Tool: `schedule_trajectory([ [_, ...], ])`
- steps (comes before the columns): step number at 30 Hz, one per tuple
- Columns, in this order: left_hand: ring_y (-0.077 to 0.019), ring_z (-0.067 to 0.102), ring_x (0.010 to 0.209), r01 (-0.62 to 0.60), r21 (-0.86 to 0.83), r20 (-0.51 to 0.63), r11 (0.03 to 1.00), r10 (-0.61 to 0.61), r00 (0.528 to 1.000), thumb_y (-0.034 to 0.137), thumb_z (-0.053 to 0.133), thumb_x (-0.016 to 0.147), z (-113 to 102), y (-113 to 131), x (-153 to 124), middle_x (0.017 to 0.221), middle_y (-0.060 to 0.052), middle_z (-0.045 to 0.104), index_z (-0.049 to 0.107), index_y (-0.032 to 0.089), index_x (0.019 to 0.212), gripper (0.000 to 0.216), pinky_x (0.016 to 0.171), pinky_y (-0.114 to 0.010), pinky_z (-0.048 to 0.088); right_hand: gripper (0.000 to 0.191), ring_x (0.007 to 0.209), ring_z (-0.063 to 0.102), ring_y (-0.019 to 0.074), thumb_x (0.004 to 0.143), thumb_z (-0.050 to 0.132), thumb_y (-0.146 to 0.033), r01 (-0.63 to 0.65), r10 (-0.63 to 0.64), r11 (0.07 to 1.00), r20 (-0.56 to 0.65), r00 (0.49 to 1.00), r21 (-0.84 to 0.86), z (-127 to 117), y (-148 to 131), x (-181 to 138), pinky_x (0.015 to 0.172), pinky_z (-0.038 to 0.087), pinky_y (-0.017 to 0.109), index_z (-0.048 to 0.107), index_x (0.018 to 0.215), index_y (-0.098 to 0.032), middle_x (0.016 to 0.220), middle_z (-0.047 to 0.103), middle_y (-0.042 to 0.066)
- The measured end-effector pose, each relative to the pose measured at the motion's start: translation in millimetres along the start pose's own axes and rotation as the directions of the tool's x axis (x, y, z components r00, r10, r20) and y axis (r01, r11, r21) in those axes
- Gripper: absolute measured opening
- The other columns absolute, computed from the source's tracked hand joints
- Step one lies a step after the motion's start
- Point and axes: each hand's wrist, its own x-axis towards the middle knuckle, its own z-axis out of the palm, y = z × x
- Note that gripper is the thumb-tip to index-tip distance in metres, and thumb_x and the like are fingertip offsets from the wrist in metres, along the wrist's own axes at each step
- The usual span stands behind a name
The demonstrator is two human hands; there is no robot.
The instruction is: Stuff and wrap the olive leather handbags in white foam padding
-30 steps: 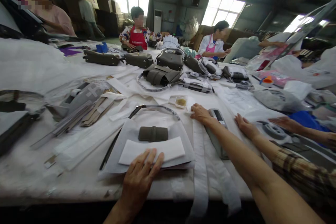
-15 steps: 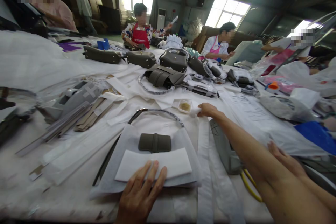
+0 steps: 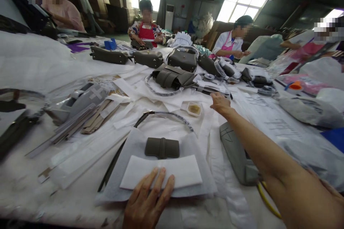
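My left hand (image 3: 150, 195) lies flat, fingers spread, on a folded white foam sheet (image 3: 185, 171). That sheet rests on translucent wrapping paper (image 3: 123, 171) over a handbag with a plastic-wrapped handle (image 3: 177, 116). The bag's dark olive closure tab (image 3: 162, 147) shows above the foam. My right hand (image 3: 220, 103) is stretched forward over the table, its fingers a little apart, and I see nothing in them. Just beyond it lies a flat bag in white wrapping (image 3: 213, 88). Left of it is a small clear dish with yellowish contents (image 3: 194, 108).
Olive handbags (image 3: 182, 59) line the table's far side. Card strips (image 3: 99, 116) lie left, and a grey bag (image 3: 236, 154) and yellow-handled tool (image 3: 268, 200) right. Another person's hand (image 3: 328, 188) is half hidden behind my forearm. Co-workers (image 3: 146, 25) sit across.
My right hand has moved forward from beside the dish, and the white piece at its fingertips no longer shows. My left hand stays on the foam. The view has turned slightly left.
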Motion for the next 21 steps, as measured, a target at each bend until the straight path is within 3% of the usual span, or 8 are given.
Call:
schedule_trajectory([
  [2, -0.0217, 0.06, 0.12, 0.005, -0.003, -0.012, 1.0, -0.005, 1.0, 0.021, 0.034, 0.104, 1, 1, 0, 0.129, -0.003, 0.067, 0.066, 0.025, 0.127, 0.039, 0.11, -0.035, 0.035, 0.034, 0.113, 0.058, 0.0328, 0.086, 0.065, -0.021, 0.137, -0.138, 0.99, 0.037, 0.99, 0.036, -4, -4, -18, 0.09, 0.047, 0.041, 0.066, 0.121, -0.019, 0.123, 0.063, 0.017],
  [4, -0.0216, 0.06, 0.121, 0.014, -0.005, -0.042, 1.0, -0.015, 0.999, 0.018, 0.034, 0.104, 3, 2, -1, 0.129, -0.003, 0.067, 0.066, 0.025, 0.127, 0.041, 0.11, -0.035, 0.035, 0.024, 0.108, 0.06, 0.0264, 0.09, 0.06, -0.023, 0.313, -0.322, 0.944, 0.087, 0.943, 0.102, -2, -12, -42, 0.09, 0.046, 0.035, 0.072, 0.111, -0.024, 0.114, 0.069, 0.01],
  [8, -0.0211, 0.06, 0.12, 0.026, 0.015, -0.059, 1.0, -0.025, 0.998, 0.015, 0.033, 0.104, 3, 4, -2, 0.128, -0.002, 0.068, 0.066, 0.027, 0.127, 0.042, 0.107, -0.035, 0.037, 0.037, 0.103, 0.061, 0.0178, 0.082, 0.054, -0.006, 0.564, -0.594, 0.801, 0.147, 0.791, 0.204, 19, -35, -90, 0.09, 0.043, 0.025, 0.074, 0.103, -0.029, 0.11, 0.07, 0.002],
  [11, -0.0216, 0.06, 0.12, 0.008, 0.038, -0.008, 0.999, -0.008, 1.0, 0.016, 0.036, 0.103, 0, 4, -1, 0.129, -0.002, 0.067, 0.064, 0.028, 0.129, 0.04, 0.103, -0.035, 0.04, 0.048, 0.1, 0.06, 0.0198, 0.071, 0.049, 0.004, 0.611, -0.641, 0.765, 0.151, 0.753, 0.204, 33, -40, -111, 0.085, 0.042, 0.027, 0.074, 0.1, -0.025, 0.106, 0.069, 0.005],
  [17, -0.0213, 0.061, 0.119, -0.028, 0.085, 0.01, 0.996, 0.027, 1.0, 0.016, 0.037, 0.103, -3, 2, 0, 0.128, -0.004, 0.067, 0.062, 0.027, 0.131, 0.039, 0.101, -0.036, 0.043, 0.034, 0.09, 0.061, 0.0217, 0.07, 0.05, 0.002, 0.632, -0.662, 0.749, 0.172, 0.73, 0.199, 30, -15, -132, 0.084, 0.041, 0.031, 0.075, 0.073, -0.021, 0.091, 0.069, 0.007],
  [21, -0.0211, 0.061, 0.12, -0.041, 0.091, 0.02, 0.995, 0.039, 0.999, 0.014, 0.038, 0.102, -3, 2, -1, 0.129, -0.006, 0.067, 0.061, 0.026, 0.132, 0.04, 0.1, -0.035, 0.044, 0.049, 0.097, 0.061, 0.0216, 0.068, 0.044, 0.007, 0.623, -0.653, 0.754, 0.128, 0.747, 0.209, 26, -3, -152, 0.087, 0.043, 0.03, 0.078, 0.09, -0.021, 0.099, 0.071, 0.008],
])
